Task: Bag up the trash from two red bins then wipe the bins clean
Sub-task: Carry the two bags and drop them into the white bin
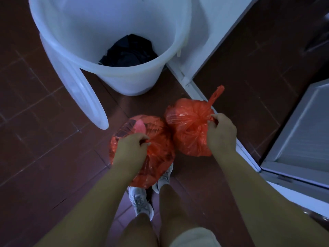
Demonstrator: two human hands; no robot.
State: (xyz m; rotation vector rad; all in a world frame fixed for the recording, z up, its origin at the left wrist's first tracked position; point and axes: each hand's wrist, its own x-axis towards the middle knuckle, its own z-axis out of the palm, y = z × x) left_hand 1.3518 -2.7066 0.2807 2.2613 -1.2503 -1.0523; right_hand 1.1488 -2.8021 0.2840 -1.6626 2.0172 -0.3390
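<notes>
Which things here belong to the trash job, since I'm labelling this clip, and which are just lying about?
Job in hand:
- left red bag, gripped by the left hand
- right red bag, gripped at its neck by the right hand

Lying about:
- white tub
- white lid beside it
- dark bundle inside the tub
</notes>
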